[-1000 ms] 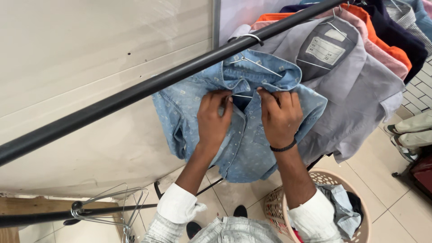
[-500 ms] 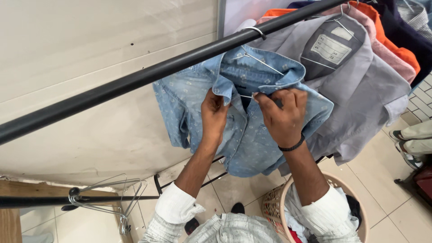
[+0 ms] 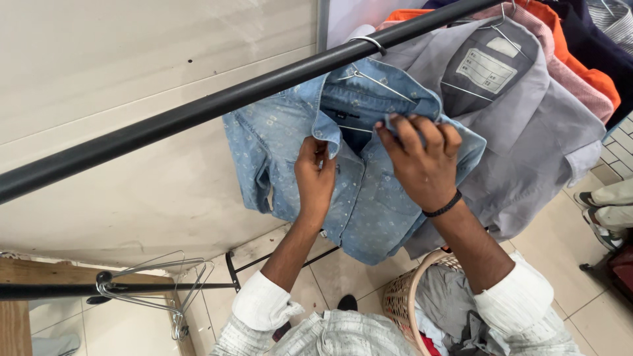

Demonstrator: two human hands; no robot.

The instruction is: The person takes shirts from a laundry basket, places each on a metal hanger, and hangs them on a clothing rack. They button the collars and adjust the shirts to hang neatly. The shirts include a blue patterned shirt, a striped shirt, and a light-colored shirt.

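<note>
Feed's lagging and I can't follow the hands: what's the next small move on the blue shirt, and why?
Probably bring the two collar ends together at the neck. The shirt hangs open on its hanger, the left hand pinches one placket edge, and the right hand holds the other collar side apart from it.

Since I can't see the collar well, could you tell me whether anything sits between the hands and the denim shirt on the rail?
Nothing visible does: the left hand and right hand both grip the blue denim shirt at its collar.
</note>
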